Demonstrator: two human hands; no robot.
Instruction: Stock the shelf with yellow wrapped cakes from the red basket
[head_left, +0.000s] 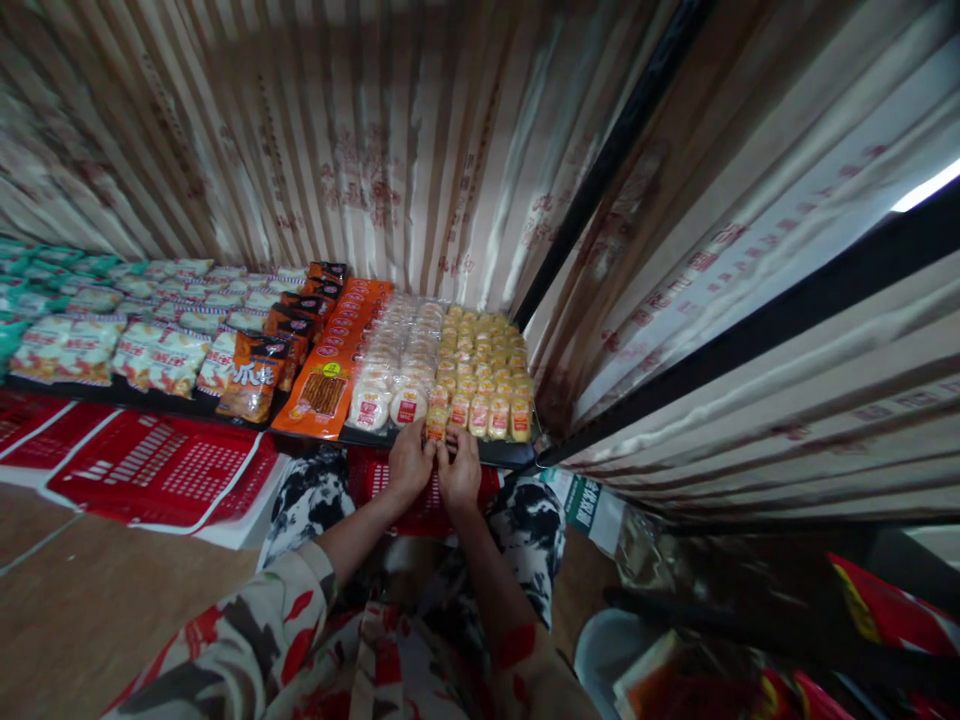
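Note:
At the shelf's front edge, my left hand (409, 464) and my right hand (460, 470) meet with bent fingers around a small clear-wrapped yellow cake (436, 422) with a red label. It sits at the front left of rows of matching yellow cakes (484, 365), apparently touching them. Just left of my hands are rows of round white wrapped cakes (409, 405) with red labels. An orange snack bag (321, 392) lies further left along the same black shelf (480, 452). My palms face away from view, so the exact finger contact is partly hidden.
Dark orange snack packets (253, 375), white packets (161, 355) and green packets (22, 300) fill the shelf leftward. A printed pleated curtain (360, 150) hangs behind. Black posts (615, 160) rise at right. Red bags (161, 465) hang below; a pale bucket (600, 650) stands lower right.

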